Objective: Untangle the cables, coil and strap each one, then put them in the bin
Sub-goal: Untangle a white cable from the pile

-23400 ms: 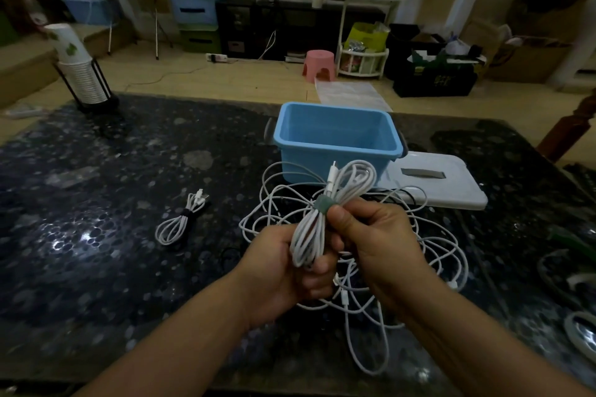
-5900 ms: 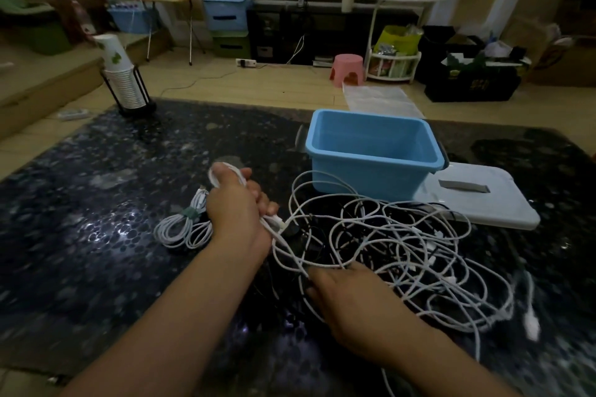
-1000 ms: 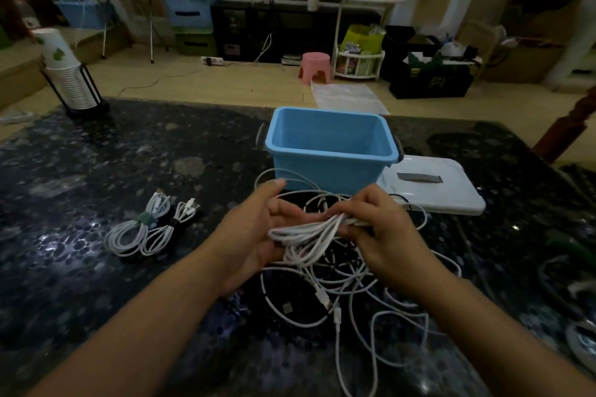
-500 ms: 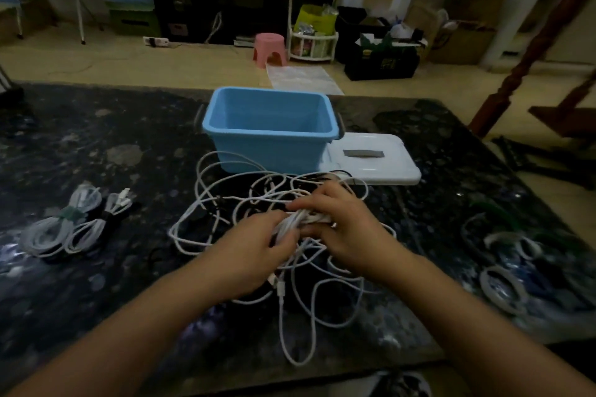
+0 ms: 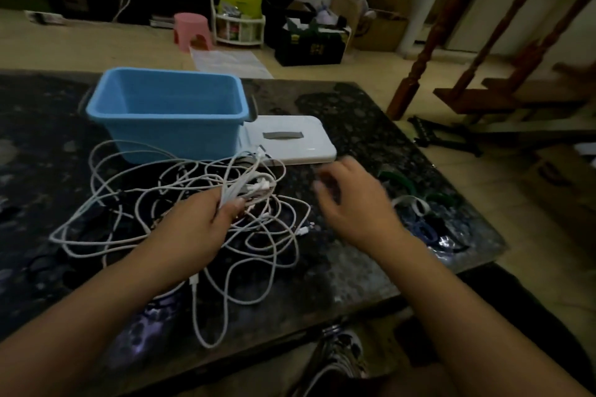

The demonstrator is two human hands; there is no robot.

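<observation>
The left hand (image 5: pixel 193 229) grips a small bundle (image 5: pixel 245 192) of white cable, folded into several strands, between the thumb and the curled fingers; the bundle sticks up and to the right from the hand, and white plugs show at its far end. Under and around this hand lies the tangle (image 5: pixel 180 203) of loose white cables, spread on the dark speckled table (image 5: pixel 354 126), with one long loop reaching toward the near edge. The right hand (image 5: pixel 351 200) is above the table to the right of the tangle, apart from the cables, and it holds nothing; it is blurred, but the fingers look loosely spread. Just behind the tangle stands the blue bin (image 5: pixel 167 119), upright, and I see nothing inside it. The white lid (image 5: pixel 290 142) with a grey handle lies flat on the table, touching the right side of the bin. Near the right edge of the table, beyond the right hand, lie some straps (image 5: pixel 416 206), green, white and blue; they are too blurred to count. Behind the table, on the floor, a pink stool (image 5: pixel 191 30) stands.
</observation>
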